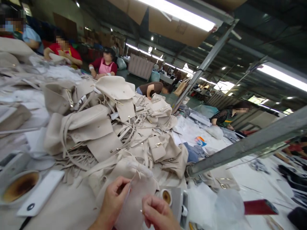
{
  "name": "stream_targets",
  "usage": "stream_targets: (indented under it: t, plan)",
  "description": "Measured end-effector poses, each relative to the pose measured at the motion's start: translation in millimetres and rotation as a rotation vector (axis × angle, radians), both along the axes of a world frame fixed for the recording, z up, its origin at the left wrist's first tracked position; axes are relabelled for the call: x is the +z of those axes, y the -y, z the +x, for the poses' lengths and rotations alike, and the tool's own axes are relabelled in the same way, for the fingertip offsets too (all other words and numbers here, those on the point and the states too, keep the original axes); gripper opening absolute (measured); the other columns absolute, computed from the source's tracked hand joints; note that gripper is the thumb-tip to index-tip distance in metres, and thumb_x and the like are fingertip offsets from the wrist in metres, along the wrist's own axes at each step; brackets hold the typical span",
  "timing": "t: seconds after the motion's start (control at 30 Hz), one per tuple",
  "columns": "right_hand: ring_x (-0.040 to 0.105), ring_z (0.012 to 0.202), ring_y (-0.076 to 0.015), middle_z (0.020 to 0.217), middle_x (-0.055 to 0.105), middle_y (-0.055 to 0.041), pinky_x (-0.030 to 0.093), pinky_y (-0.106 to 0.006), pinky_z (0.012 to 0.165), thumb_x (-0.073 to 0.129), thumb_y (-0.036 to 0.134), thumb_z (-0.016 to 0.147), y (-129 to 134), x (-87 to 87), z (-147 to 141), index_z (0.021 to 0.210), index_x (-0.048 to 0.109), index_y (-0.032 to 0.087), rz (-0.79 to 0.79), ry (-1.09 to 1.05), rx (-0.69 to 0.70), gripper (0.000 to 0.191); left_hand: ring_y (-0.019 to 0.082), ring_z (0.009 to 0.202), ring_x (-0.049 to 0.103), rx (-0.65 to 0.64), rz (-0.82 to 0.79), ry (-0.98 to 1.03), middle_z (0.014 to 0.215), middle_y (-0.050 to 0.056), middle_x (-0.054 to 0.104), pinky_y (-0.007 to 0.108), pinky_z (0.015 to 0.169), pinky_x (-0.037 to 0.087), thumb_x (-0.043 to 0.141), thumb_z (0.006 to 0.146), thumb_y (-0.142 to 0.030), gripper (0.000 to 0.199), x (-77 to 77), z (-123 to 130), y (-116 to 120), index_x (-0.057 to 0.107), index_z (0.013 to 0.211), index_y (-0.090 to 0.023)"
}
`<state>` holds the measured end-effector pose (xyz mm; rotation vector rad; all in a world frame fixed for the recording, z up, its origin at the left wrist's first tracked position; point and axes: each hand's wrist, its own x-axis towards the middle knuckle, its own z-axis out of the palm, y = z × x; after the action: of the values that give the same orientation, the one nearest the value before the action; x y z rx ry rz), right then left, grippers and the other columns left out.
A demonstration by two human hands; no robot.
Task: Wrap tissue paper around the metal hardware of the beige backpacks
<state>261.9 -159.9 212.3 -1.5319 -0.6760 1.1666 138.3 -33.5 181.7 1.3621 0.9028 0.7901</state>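
Observation:
At the bottom centre lies a beige bag piece [134,198]. My left hand [116,196] pinches its upper edge between thumb and fingers. Just to the right, my right hand [157,210] is closed, fingertips together, with a tiny pale tip showing at them; what it holds is too small to name. A small cup of brown liquid [166,197] stands just beyond my right hand. Behind both hands rises a heap of beige bags [91,127] with straps and gold-coloured clasps.
A larger cup of brown liquid [20,187] and a white flat device [40,193] are at the lower left. A metal post [251,140] slants across the right. Plastic sheets [227,204] and a dark red object [260,207] lie right. Several people work beyond the heap.

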Motion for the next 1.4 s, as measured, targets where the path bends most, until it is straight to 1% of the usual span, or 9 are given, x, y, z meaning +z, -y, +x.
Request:
stream_targets:
  t: [0.1, 0.17, 0.33, 0.5, 0.6, 0.8, 1.0, 1.17, 1.4]
  plan:
    - [0.033, 0.050, -0.0087, 0.050, 0.041, 0.0066, 0.029, -0.022, 0.050, 0.076, 0.049, 0.066, -44.2, 31.3, -11.6, 0.058, 0.061, 0.019, -0.009, -0.057, 0.022, 0.035, 0.019, 0.067, 0.063, 0.008, 0.134, -0.039, 0.067, 0.002, 0.068, 0.025, 0.064, 0.047, 0.061, 0.079, -0.033, 0.017, 4.9, -5.7, 0.2, 0.068, 0.069, -0.021]
    - [0.031, 0.051, -0.0091, 0.050, 0.039, 0.0069, 0.030, -0.022, 0.051, 0.074, 0.044, 0.067, -59.9, 35.5, -16.5, 0.057, 0.061, 0.019, -0.019, 0.005, -0.030, 0.030, 0.018, 0.064, 0.062, 0.040, 0.191, -0.062, 0.064, 0.002, 0.066, 0.025, 0.061, 0.046, 0.061, 0.079, -0.032, 0.017, 6.1, -9.7, 0.4, 0.065, 0.066, -0.022]
    - [0.039, 0.053, -0.0114, 0.049, 0.047, 0.0042, 0.036, -0.024, 0.054, 0.074, 0.046, 0.062, -68.3, 14.1, -19.1, 0.053, 0.063, 0.018, -0.050, 0.072, -0.066, 0.031, 0.019, 0.061, 0.064, 0.112, 0.331, -0.129, 0.064, 0.002, 0.066, 0.026, 0.059, 0.047, 0.059, 0.081, -0.034, 0.013, -0.6, -18.9, 2.5, 0.061, 0.073, -0.023]
    - [0.048, 0.057, -0.0146, 0.053, 0.056, 0.0005, 0.039, -0.027, 0.057, 0.071, 0.044, 0.065, -70.0, 2.6, -17.2, 0.056, 0.066, 0.017, -0.043, 0.143, -0.059, 0.029, 0.021, 0.076, 0.070, 0.011, 0.483, -0.135, 0.082, 0.007, 0.075, 0.028, 0.071, 0.050, 0.055, 0.084, -0.027, 0.018, -5.4, -25.2, 2.2, 0.071, 0.094, -0.025]
    - [0.049, 0.058, -0.0155, 0.055, 0.058, -0.0002, 0.039, -0.027, 0.057, 0.069, 0.040, 0.067, -69.9, 0.7, -16.2, 0.057, 0.066, 0.016, -0.032, 0.190, -0.064, 0.026, 0.022, 0.078, 0.068, -0.039, 0.355, -0.105, 0.082, 0.006, 0.073, 0.029, 0.073, 0.050, 0.055, 0.085, -0.029, 0.018, -1.0, -23.9, 1.4, 0.073, 0.088, -0.024]
    - [0.054, 0.062, -0.0170, 0.063, 0.063, -0.0013, 0.041, -0.026, 0.058, 0.069, 0.031, 0.068, -64.4, -6.9, -20.7, 0.065, 0.066, 0.017, 0.026, 0.127, -0.061, 0.014, 0.015, 0.060, 0.056, -0.003, -0.296, 0.079, 0.066, 0.001, 0.065, 0.024, 0.056, 0.043, 0.068, 0.068, -0.033, 0.015, 12.1, -16.8, 1.8, 0.069, 0.070, -0.018]
    - [0.061, 0.073, -0.0219, 0.081, 0.068, -0.0046, 0.048, -0.031, 0.068, 0.067, 0.029, 0.072, -60.9, -16.9, -23.9, 0.089, 0.066, 0.020, 0.005, 0.269, -0.124, 0.019, 0.009, 0.049, 0.045, 0.057, -0.578, 0.232, 0.056, -0.004, 0.057, 0.021, 0.047, 0.036, 0.074, 0.059, -0.035, 0.021, 19.3, -14.3, 3.5, 0.063, 0.065, -0.018]
    - [0.059, 0.075, -0.0212, 0.079, 0.065, -0.0025, 0.046, -0.030, 0.069, 0.066, 0.029, 0.074, -58.7, -20.1, -21.4, 0.085, 0.065, 0.022, -0.003, 0.576, -0.163, 0.012, 0.009, 0.049, 0.045, 0.077, -0.609, 0.242, 0.055, -0.005, 0.055, 0.021, 0.048, 0.036, 0.075, 0.057, -0.035, 0.024, 14.7, -14.1, 4.8, 0.061, 0.064, -0.018]
    - [0.061, 0.065, -0.0186, 0.066, 0.065, 0.0010, 0.045, -0.027, 0.062, 0.064, 0.038, 0.080, -52.1, -23.7, -25.2, 0.078, 0.059, 0.024, 0.025, 0.298, -0.124, 0.015, 0.015, 0.060, 0.053, 0.115, -0.249, 0.062, 0.060, 0.000, 0.060, 0.025, 0.057, 0.041, 0.069, 0.062, -0.032, 0.015, 15.3, -16.8, 1.7, 0.067, 0.060, -0.018]
